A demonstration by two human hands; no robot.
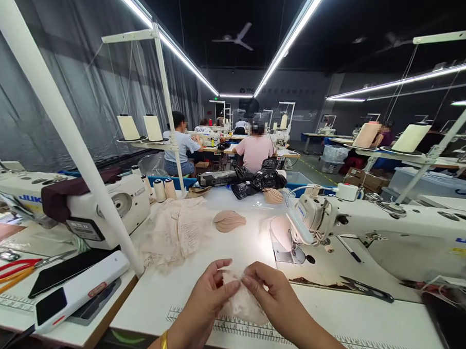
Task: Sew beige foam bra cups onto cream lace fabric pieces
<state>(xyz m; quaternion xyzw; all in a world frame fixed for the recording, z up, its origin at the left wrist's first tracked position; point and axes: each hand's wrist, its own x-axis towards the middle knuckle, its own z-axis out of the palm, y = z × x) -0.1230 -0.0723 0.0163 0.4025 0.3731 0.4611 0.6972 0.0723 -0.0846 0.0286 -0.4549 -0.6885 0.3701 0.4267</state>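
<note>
Near the table's front edge, my left hand [215,293] and my right hand [267,291] both pinch a small piece of cream lace fabric [244,308] along its upper edge. The piece hangs between them over the printed ruler [239,326]. Behind my left hand lies a crumpled heap of the same cream lace [173,231]. A stack of beige, petal-shaped fabric pieces [229,221] rests beyond my hands. To the right, another beige piece [282,233] lies by the lit needle area of the sewing machine [312,217].
Black thread snips [367,288] and a pen [349,249] lie on the right machine's bed. At left stand a second sewing machine [106,205], a thread-stand pole [73,140] and red-handled pliers [15,269]. Black plastic bags [256,181] sit at the back; co-workers [255,148] sit beyond.
</note>
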